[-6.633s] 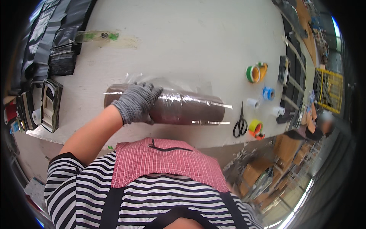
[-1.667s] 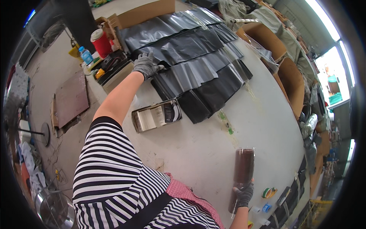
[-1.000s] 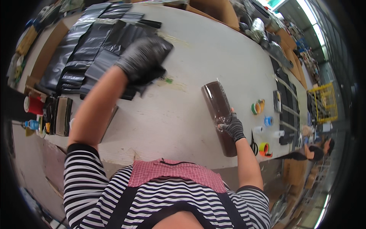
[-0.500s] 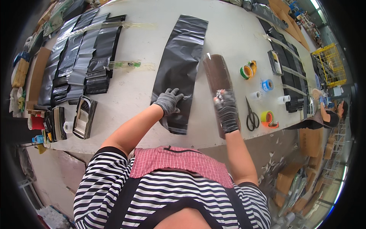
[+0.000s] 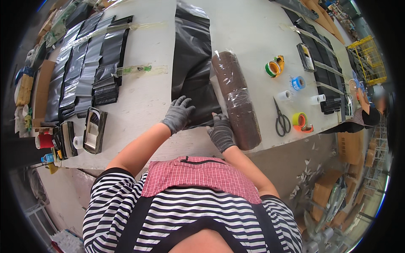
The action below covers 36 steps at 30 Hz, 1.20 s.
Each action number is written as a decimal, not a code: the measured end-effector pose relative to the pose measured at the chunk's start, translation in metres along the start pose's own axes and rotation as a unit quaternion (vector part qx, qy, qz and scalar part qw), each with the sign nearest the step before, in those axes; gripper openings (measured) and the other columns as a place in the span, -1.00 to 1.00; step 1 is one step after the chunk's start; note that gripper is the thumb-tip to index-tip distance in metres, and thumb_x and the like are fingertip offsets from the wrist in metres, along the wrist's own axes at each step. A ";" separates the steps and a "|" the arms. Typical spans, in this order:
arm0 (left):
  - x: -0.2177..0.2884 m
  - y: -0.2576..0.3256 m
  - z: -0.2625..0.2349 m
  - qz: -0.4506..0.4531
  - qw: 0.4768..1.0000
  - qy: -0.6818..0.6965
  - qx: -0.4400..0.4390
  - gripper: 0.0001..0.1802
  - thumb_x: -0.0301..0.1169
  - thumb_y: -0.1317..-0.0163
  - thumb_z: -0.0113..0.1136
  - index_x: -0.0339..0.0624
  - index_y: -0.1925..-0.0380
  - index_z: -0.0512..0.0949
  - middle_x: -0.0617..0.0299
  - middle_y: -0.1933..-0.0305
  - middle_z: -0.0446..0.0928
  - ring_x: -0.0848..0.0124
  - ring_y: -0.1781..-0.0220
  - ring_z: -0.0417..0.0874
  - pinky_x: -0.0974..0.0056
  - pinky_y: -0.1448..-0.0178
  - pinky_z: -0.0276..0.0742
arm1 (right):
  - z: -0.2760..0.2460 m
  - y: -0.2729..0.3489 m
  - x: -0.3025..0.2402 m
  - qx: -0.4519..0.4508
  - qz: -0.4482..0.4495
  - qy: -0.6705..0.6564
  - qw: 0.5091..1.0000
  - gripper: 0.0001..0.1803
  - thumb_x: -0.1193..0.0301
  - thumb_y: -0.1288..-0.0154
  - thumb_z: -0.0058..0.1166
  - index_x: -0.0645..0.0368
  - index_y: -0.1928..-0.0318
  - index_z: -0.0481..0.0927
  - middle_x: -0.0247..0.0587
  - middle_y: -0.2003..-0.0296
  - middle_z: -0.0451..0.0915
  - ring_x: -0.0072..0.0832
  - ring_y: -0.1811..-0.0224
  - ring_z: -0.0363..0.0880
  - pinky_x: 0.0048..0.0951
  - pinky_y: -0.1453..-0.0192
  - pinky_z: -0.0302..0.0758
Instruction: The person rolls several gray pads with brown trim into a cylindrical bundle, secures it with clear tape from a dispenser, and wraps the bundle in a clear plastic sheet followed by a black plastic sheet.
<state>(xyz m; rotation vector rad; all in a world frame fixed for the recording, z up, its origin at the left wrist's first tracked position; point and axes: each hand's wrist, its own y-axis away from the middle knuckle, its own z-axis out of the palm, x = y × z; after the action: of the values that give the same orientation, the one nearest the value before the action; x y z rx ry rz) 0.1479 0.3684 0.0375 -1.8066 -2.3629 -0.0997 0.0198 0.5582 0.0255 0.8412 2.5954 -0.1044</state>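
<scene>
A long strip of black plastic sheeting (image 5: 192, 50), apparently a flat bag, runs away from me down the middle of the table. My left hand (image 5: 178, 115), in a grey knit glove, lies on its near left corner with the fingers stretched out. At the near right corner is my right hand (image 5: 222, 133), gloved too with bare fingertips; its fingers reach onto the plastic and the thumb stands apart. Just right of that hand a thick brown roll wrapped in clear film (image 5: 238, 101) lies lengthwise, touching or nearly touching the sheet's edge.
Stacked black plastic bags (image 5: 86, 63) are taped down at the left, more black bags (image 5: 322, 63) at the right. Black scissors (image 5: 282, 120), tape rolls (image 5: 275, 66) and a tape dispenser (image 5: 301, 121) lie right of the roll. A co-worker (image 5: 367, 116) is beyond the right edge.
My right hand has let go of the brown roll and moved left to the sheet's near edge. The roll has shifted left, nearer the plastic. The sheet's near end has been pushed away and straightened.
</scene>
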 end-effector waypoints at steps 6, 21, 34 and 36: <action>0.017 0.006 0.001 -0.022 0.994 0.074 -0.081 -0.45 -0.13 -0.04 0.36 -0.08 -0.05 0.58 0.01 -0.08 0.49 0.01 -0.14 0.46 0.05 -0.24 0.45 | 0.009 0.011 0.007 -0.024 -0.157 0.042 0.986 -0.49 0.42 -0.12 0.10 -0.09 -0.16 0.61 -0.10 -0.23 0.46 -0.12 -0.21 0.40 -0.09 -0.28 0.36; 0.023 0.000 0.002 0.080 0.993 -0.023 -0.080 -0.70 -0.35 -0.16 0.10 -0.18 0.12 0.59 -0.02 0.00 0.55 -0.03 -0.08 0.56 -0.02 -0.01 0.61 | -0.116 -0.058 0.001 0.123 0.039 0.120 0.984 0.02 0.01 -0.08 0.30 0.24 -0.44 0.15 0.24 -0.24 0.39 0.04 -0.44 0.16 -0.09 -0.48 0.14; 0.027 -0.019 0.024 0.009 0.999 0.038 0.030 -0.83 -0.34 -0.24 0.08 -0.18 0.27 0.55 0.02 0.11 0.54 0.04 -0.01 0.55 0.04 -0.01 0.58 | -0.129 -0.021 0.117 -0.046 0.092 -0.375 0.922 0.14 0.23 0.25 0.59 0.34 -0.34 0.22 0.00 -0.12 0.56 -0.25 -0.18 0.55 -0.32 -0.28 0.46; 0.032 -0.024 0.023 -0.031 0.998 0.047 0.018 -0.81 -0.38 -0.25 0.05 -0.18 0.21 0.57 0.04 0.07 0.53 0.09 -0.08 0.53 0.08 -0.05 0.58 | -0.133 0.027 0.108 -0.034 0.084 -0.343 0.935 0.21 0.18 0.29 0.62 0.33 -0.36 0.19 -0.02 -0.15 0.54 -0.27 -0.20 0.51 -0.32 -0.30 0.44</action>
<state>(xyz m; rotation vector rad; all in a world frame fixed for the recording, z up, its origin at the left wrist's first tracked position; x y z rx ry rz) 0.1144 0.3961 0.0212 -1.6755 -2.3399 -0.1465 -0.0915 0.6647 0.1049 0.8151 1.8566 -0.2148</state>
